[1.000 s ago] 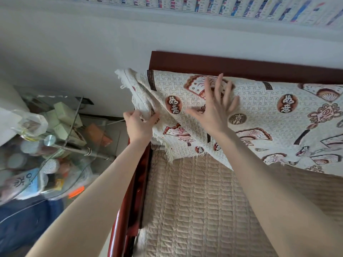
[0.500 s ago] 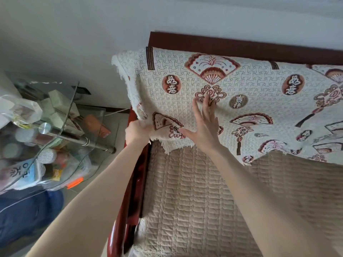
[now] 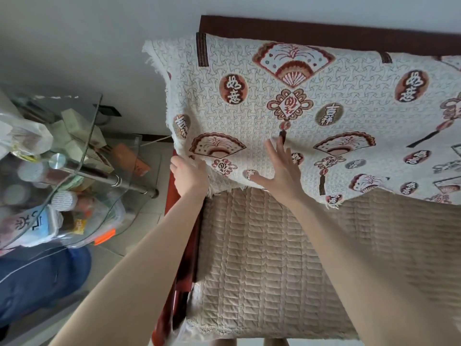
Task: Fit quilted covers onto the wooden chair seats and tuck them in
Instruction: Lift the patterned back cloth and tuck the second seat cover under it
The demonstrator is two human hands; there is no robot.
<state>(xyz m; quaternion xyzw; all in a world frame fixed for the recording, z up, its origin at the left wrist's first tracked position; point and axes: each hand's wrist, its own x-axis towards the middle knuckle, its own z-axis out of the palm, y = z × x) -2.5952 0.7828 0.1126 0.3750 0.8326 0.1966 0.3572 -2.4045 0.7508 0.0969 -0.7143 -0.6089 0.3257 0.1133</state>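
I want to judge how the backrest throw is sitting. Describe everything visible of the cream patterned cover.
The cream patterned cover is a woven-looking cloth with red-brown fans, knots and round medallions bearing characters, and a fringed edge. It hangs over the dark wooden backrest, whose top rail shows above it. Its lower edge runs unevenly above the beige quilted seat cover. The left hand grips its lower left corner, and the right hand presses flat against it.
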